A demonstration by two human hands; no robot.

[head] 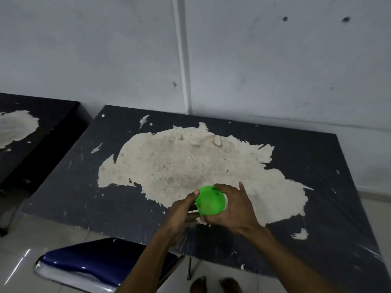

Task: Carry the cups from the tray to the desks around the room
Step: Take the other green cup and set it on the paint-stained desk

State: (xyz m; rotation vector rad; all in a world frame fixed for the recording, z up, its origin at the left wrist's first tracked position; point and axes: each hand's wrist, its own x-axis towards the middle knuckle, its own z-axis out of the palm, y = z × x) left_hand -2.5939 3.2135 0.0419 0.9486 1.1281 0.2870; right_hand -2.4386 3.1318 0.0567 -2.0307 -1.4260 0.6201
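Note:
A bright green cup [210, 200] is upright over the near part of a dark desk [88, 187] whose top has a large worn pale patch. My right hand [232, 210] wraps around the cup's right side and base. My left hand [183, 210] touches its left side, thumb near the rim. The cup's inside looks empty. I cannot tell whether its base rests on the desk. No tray is in view.
A blue chair seat [95, 263] stands at the desk's near left edge. A second dark desk [31, 115] with a similar worn patch sits to the left. A white wall [275, 60] runs behind both desks. My feet show on the tiled floor [42, 235].

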